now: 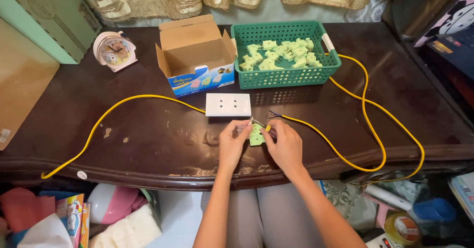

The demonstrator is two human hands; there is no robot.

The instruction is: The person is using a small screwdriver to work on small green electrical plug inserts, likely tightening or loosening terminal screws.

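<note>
**A:** What sits between the hands?

**B:** A small pale green socket module (256, 135), held just above the near edge of the bench (148, 129), at about its middle. The left hand (232, 142) has its grip clamped on the module's left side, fingers pinched so the piece stays steady and faces up toward the person.

**A:** And the right hand?

**B:** The right hand (284, 144) has its grip closed around a small screwdriver (261, 125) with a yellow part showing. Its tip meets the top of the module, which is probably why the module is pinned so firmly.

**A:** The yellow cable?

**B:** One yellow cable (345, 154) ends just to the right of the tool, with dark bared wires (273, 114) fanned out close to the module, within easy reach. It loops far right and back toward the basket. Another yellow run (113, 109) comes from the near left corner to the white two-outlet faceplate (228, 104), which lies flat just beyond the hands.

**A:** Farther out?

**B:** A green plastic basket (286, 75) holding more pale green modules (279, 53), likely spares kept together. To its left stands an open cardboard box (195, 55), and at the far left a small pink alarm clock (114, 50).
</note>
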